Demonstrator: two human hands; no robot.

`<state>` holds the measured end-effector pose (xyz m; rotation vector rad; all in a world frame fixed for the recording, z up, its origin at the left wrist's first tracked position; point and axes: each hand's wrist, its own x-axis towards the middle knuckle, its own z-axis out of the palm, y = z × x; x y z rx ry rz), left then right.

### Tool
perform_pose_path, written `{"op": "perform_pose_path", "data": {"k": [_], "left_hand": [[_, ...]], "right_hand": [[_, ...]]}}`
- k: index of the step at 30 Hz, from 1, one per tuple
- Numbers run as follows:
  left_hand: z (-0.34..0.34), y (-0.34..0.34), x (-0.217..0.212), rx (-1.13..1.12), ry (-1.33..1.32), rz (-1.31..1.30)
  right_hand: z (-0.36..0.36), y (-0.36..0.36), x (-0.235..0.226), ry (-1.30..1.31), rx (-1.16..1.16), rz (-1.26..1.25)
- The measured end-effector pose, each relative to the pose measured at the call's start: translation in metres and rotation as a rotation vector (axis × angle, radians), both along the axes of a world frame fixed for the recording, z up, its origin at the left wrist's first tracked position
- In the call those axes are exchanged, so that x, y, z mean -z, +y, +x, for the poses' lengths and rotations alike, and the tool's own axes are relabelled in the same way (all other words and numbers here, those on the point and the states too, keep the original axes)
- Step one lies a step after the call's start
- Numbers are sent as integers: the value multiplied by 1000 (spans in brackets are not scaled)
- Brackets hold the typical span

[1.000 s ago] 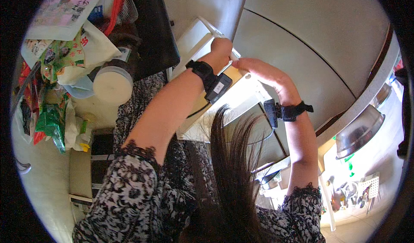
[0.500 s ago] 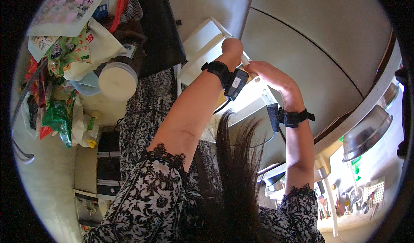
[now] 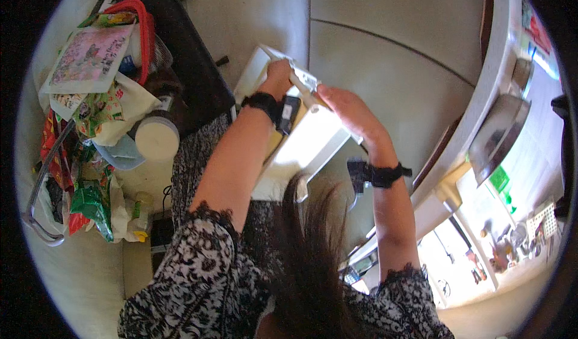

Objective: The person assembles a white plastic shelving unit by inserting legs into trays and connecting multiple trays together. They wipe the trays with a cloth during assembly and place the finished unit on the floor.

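In front of me is a white box-shaped thing (image 3: 307, 143) with a pale, brightly lit side and a narrow raised edge. I cannot make out its kind. My left hand (image 3: 279, 77) is closed over the upper part of that edge, fingertips mostly hidden. My right hand (image 3: 349, 107) grips the same edge a little to the right, its fingers pressed together and its thumb out of sight. Each wrist wears a black strap with a small dark device (image 3: 289, 115). Long dark hair (image 3: 307, 242) hangs below and covers part of the box-shaped thing's lower end.
At left, food packets (image 3: 90, 200), a white-lidded jar (image 3: 158, 139) and a red-handled bag (image 3: 144, 38) crowd together beside a black panel (image 3: 180, 50). Large grey panels (image 3: 391, 14) stand ahead. At right is a counter edge (image 3: 478, 116) with a metal bowl (image 3: 500, 137).
Both hands have shifted left in the picture, along with the white box-shaped thing, which now lies at a different tilt. The whole view has turned somewhat. Both hands stay on its edge.
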<state>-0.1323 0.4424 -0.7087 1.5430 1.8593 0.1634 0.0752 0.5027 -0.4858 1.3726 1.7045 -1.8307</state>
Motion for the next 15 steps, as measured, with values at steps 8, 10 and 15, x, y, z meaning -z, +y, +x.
{"op": "perform_pose_path", "data": {"k": [8,10,15], "left_hand": [[-29,-6,6,-254,-674,223],[-18,1,-33,-776,-838,-129],[7,32,-126,-1042,-667,-425]], "right_hand": [[53,8,24,-370,40,372],[62,5,34,-500,-283,351],[89,-18,46,-65,373,-8]]}}
